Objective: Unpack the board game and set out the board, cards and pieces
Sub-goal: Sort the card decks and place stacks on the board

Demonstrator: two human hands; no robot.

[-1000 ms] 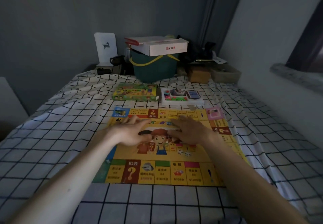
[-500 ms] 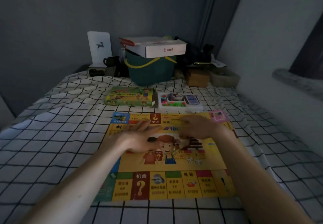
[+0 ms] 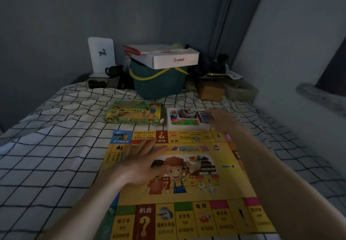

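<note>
Head view: board (image 3: pixel 187 179) lies unfolded on the bed (image 3: pixel 56 155), under the left hand and this side of the right hand.
Left hand (image 3: pixel 144 163): flat on the board's left half, fingers straight and spread, holding nothing.
Right hand (image 3: pixel 222 119): reached past the board's far edge to the tray (image 3: pixel 187 127); fingertips meet a card deck (image 3: pixel 205 117) at the tray's right end. Whether the fingers have closed on the deck cannot be told; it is dim and partly hidden.
Tray: just beyond the board, directly left of the right hand; it holds small coloured pieces (image 3: pixel 184 122) and a second stack of cards or notes.
Box (image 3: pixel 135 115): left of the tray, well ahead of the left hand.
Step in hand: probably taking the deck out of the tray.
Doing it well: pinch the deck by its 2 long edges, thumb one side and fingers the other, so the cards stay squared. Lift straight up before drawing it toward the body, or the tray will drag along. Keep the left hand pressing, since the board sits on soft bedding and may buckle.
Risk: a loose grip fans the cards over the pieces.
</note>
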